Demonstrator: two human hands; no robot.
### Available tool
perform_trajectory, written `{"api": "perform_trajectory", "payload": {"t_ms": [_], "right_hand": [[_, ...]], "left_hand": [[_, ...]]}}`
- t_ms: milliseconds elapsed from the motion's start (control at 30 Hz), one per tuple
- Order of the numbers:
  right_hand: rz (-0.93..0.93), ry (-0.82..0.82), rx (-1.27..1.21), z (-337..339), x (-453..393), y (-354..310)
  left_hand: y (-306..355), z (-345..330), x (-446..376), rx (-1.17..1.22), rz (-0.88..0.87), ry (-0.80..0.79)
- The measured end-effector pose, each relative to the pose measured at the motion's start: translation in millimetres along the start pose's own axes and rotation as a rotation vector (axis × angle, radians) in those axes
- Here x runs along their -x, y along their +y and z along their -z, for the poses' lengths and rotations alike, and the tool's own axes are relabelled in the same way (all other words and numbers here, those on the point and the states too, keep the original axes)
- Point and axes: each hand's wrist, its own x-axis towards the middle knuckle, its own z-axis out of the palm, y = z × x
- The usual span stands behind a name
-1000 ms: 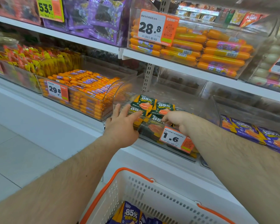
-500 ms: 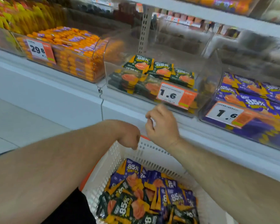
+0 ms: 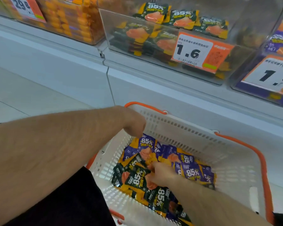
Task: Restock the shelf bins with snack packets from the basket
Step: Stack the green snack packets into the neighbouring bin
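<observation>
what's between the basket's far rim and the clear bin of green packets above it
In the head view, only the plain white shelf front separates the basket from the clear bin; no packets lie there.

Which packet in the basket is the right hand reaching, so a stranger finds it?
Look into the white basket with orange handles, below the shelf. The right hand touches a dark green packet at the pile's left side. Its neighbours further right are purple.

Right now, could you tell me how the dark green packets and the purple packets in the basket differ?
The dark green packets lie nearer the person, under the right hand; the purple packets lie farther back. Green are dark-bodied, purple violet. Both show "85%" on orange-edged wrappers in the white basket.
</observation>
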Motion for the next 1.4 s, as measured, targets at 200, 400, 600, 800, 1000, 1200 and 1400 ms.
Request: {"api": "perform_trajectory", "payload": {"t_ms": [200,400,600,800,1000,1200,1400], "right_hand": [[0.013,0.05,0.026,-20.6,1.6,-5.4],[0.06,0.035,-0.248,32.0,12.7,-10.5],[0.204,0.278,-0.56,122.4,52.0,-28.9],[0.388,0.642,-0.586,191.6,108.5,-49.1],[0.548,0.921,-0.679,227.0,156.0,-76.5],[0.578,1.082,-0.595,270.3,202.2,-110.7],[0.283,1.205,-0.952,345.6,200.4,-122.3]], "left_hand": [[-1.4,3.0,-2.7,0.024,0.017,-0.031],[-1.6,24.1,11.2,0.115,0.023,0.083],[-20.4,56.5,37.8,0.187,0.114,0.193],[-46.7,79.1,72.3,0.554,0.117,0.281],[-52.8,87.9,100.2,1.132,-0.188,0.536],[-32.9,106.2,111.5,1.602,-0.43,0.983],[-29.8,111.8,84.0,1.082,-0.236,1.287]]}}
